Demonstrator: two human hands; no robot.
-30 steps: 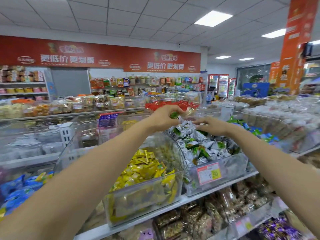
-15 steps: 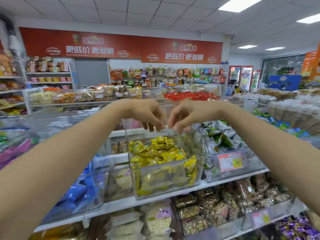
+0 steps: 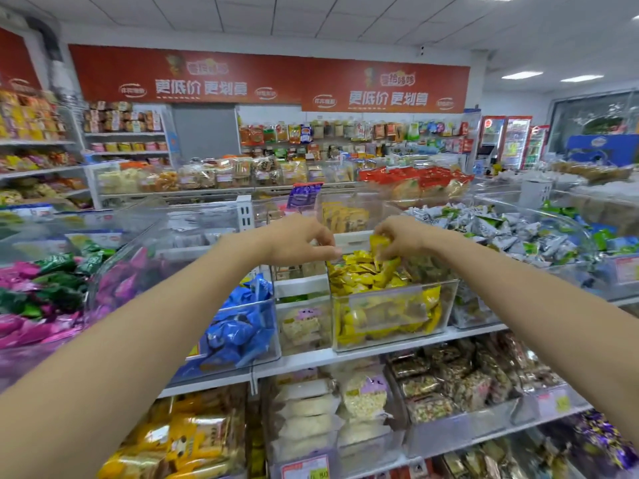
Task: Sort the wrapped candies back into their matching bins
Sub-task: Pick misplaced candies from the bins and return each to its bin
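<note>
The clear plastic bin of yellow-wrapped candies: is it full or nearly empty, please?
Nearly full: yellow-wrapped candies fill the clear plastic bin to about its front rim, heaped higher behind, where the right hand pinches one.

The left forearm (image 3: 155,340) and right forearm (image 3: 518,299) show bare from the picture's edge to the wrist — slender and smooth (anything worn above the elbows falls outside the view). The left hand (image 3: 297,242) and right hand (image 3: 404,236) are bare as well — fingers and wrists alike.

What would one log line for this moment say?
right hand pinches yellow wrapped candy | above yellow candy bin | left hand curled beside it, contents unclear
</note>
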